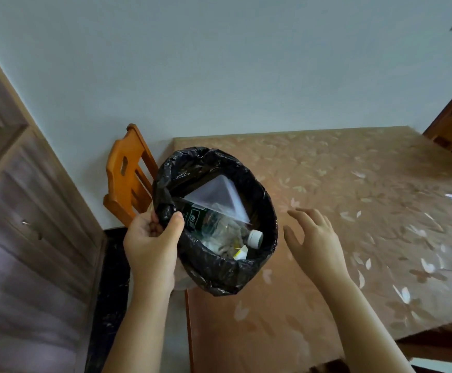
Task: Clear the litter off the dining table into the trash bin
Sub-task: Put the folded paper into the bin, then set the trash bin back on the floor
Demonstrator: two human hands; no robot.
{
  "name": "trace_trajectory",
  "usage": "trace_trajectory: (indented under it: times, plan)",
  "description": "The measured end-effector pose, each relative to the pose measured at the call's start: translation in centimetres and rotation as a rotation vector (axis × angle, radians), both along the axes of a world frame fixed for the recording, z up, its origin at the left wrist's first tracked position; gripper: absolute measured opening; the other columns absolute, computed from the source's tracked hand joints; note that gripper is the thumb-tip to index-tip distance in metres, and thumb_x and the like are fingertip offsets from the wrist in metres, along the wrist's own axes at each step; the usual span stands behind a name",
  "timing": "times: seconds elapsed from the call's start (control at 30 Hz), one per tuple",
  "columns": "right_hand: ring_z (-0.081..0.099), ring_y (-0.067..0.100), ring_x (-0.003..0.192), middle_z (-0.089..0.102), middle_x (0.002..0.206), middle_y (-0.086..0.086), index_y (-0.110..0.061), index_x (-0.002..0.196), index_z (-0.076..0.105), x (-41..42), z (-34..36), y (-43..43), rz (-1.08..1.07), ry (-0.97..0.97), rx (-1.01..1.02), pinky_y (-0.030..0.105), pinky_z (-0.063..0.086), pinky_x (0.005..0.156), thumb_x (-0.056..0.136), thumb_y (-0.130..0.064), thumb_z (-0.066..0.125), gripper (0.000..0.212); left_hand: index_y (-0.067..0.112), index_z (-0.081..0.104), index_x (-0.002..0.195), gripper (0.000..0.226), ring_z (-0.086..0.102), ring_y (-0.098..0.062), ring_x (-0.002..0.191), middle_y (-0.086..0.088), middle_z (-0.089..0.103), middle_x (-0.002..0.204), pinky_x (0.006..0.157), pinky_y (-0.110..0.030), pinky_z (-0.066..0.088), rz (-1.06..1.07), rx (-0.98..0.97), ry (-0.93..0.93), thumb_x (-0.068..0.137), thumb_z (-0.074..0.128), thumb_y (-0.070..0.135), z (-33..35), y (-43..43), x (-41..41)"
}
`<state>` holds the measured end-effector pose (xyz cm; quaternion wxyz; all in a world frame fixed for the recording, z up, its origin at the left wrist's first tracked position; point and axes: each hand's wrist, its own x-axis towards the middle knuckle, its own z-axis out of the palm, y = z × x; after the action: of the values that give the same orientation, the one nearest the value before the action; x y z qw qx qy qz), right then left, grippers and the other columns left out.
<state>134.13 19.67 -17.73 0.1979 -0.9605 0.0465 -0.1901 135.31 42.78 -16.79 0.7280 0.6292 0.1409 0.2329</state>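
The fingers (177, 219) of the left hand (149, 246) are closed on the rim of the trash bin (219, 275), pinching the black liner bag (165, 189) between thumb and the other fingers, and they hold the bin up at the left edge of the desk (340, 211). The right hand (313, 238) is just beside the bin on its right side, with the fingers spread wide and holding nothing; it does not touch the bin.

Inside the bin lie the litter items: a plastic bottle (219, 227) with a white cap (256, 238), a clear plastic container (216, 196) standing on its corner above the bottle, and some small scraps (239, 253) near the bottom.

I judge that the collecting step is almost finished, because no litter is visible on the part of the desk which I can see. The next move probably calls for a check of the far side of the desk, and then for putting the bin down on the floor with a steady grip, since the thin liner can slip.

The desk has a brown cover with a pale flower pattern and it shines a little. An orange wooden chair (128, 173) stands behind the bin against a pale wall (219, 63), and a wooden cabinet (17, 211) is at the left.
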Motion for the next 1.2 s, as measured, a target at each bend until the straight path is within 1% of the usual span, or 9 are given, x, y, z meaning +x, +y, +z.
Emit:
trace_trajectory:
  times: [0.1, 0.17, 0.37, 0.63, 0.8, 0.9, 0.97, 1.07, 1.2]
  plan:
    - [0.053, 0.033, 0.109, 0.060, 0.117, 0.013, -0.009, 0.113, 0.059, -2.1, 0.1, -1.0, 0.031, -0.014, 0.006, 0.046, 0.046, 0.087, 0.082, -0.019, 0.062, 0.033, 0.024, 0.065, 0.067, 0.003, 0.062, -0.008, 0.062, 0.007, 0.066, 0.064, 0.055, -0.024, 0.050, 0.033, -0.001, -0.016, 0.066, 0.067, 0.026, 0.6, -0.9, -2.8]
    - [0.052, 0.033, 0.110, 0.060, 0.118, 0.013, -0.009, 0.113, 0.059, -3.7, 0.1, -1.9, 0.068, -0.010, 0.009, 0.045, 0.046, 0.089, 0.082, -0.019, 0.061, 0.033, 0.032, 0.065, 0.060, 0.008, 0.058, 0.000, 0.055, 0.014, 0.064, 0.054, 0.050, -0.019, 0.048, 0.080, 0.010, -0.031, 0.066, 0.065, 0.026, 0.9, -1.7, -5.2]
    - [0.054, 0.032, 0.107, 0.060, 0.115, 0.013, -0.009, 0.113, 0.058, -9.0, -0.6, -3.0, 0.221, -0.006, 0.021, 0.045, 0.047, 0.086, 0.083, -0.019, 0.060, 0.032, 0.022, 0.060, 0.063, 0.009, 0.056, -0.021, 0.069, -0.005, 0.059, 0.068, 0.063, -0.037, 0.048, 0.278, -0.027, 0.031, 0.064, 0.067, 0.029, 0.9, -3.1, -13.2]
    - [0.054, 0.035, 0.104, 0.061, 0.114, 0.015, -0.009, 0.114, 0.058, -17.0, -0.7, -2.7, 0.358, 0.015, 0.024, 0.046, 0.048, 0.084, 0.082, -0.017, 0.061, 0.033, 0.011, 0.054, 0.067, 0.016, 0.053, -0.026, 0.071, -0.014, 0.055, 0.076, 0.065, -0.039, 0.045, 0.414, -0.039, 0.090, 0.074, 0.067, 0.017, 1.6, -2.7, -24.4]
    - [0.053, 0.036, 0.105, 0.060, 0.114, 0.015, -0.008, 0.113, 0.058, -23.1, -0.9, -1.4, 0.374, 0.015, 0.027, 0.046, 0.047, 0.085, 0.082, -0.016, 0.061, 0.032, 0.003, 0.058, 0.078, 0.012, 0.056, -0.021, 0.069, -0.013, 0.057, 0.077, 0.061, -0.032, 0.047, 0.396, 0.020, 0.096, 0.079, 0.064, 0.013, 1.2, -1.2, -31.4]
    - [0.054, 0.035, 0.105, 0.061, 0.113, 0.014, -0.008, 0.114, 0.058, -28.0, -2.3, -0.2, 0.381, 0.041, 0.016, 0.046, 0.047, 0.086, 0.082, -0.016, 0.061, 0.033, 0.008, 0.058, 0.073, 0.009, 0.060, -0.007, 0.057, -0.008, 0.058, 0.070, 0.049, -0.019, 0.049, 0.371, 0.023, 0.093, 0.080, 0.064, 0.010, -0.5, 0.1, -36.1]
    - [0.055, 0.036, 0.102, 0.062, 0.111, 0.015, -0.007, 0.112, 0.058, -31.7, -3.7, 0.9, 0.378, 0.061, 0.007, 0.045, 0.047, 0.084, 0.080, -0.013, 0.062, 0.033, 0.012, 0.060, 0.070, 0.010, 0.060, -0.019, 0.062, -0.011, 0.059, 0.070, 0.049, -0.024, 0.050, 0.361, -0.024, 0.133, 0.077, 0.066, 0.015, -2.7, 1.3, -39.6]
    - [0.053, 0.037, 0.105, 0.061, 0.113, 0.016, -0.006, 0.112, 0.058, -37.4, -5.9, 2.7, 0.351, 0.138, 0.017, 0.045, 0.046, 0.085, 0.080, -0.014, 0.061, 0.033, 0.024, 0.064, 0.060, 0.008, 0.063, -0.029, 0.069, -0.011, 0.064, 0.071, 0.061, -0.036, 0.053, 0.326, -0.083, 0.230, 0.065, 0.068, 0.029, -6.0, 3.1, -45.1]
    - [0.052, 0.032, 0.111, 0.060, 0.117, 0.011, -0.010, 0.110, 0.059, -44.7, -8.7, 3.8, 0.342, 0.266, 0.027, 0.044, 0.046, 0.088, 0.083, -0.020, 0.059, 0.029, 0.024, 0.064, 0.064, 0.008, 0.065, -0.021, 0.063, 0.004, 0.068, 0.061, 0.057, -0.033, 0.052, 0.327, -0.035, 0.377, 0.071, 0.069, 0.023, -10.0, 4.2, -51.9]
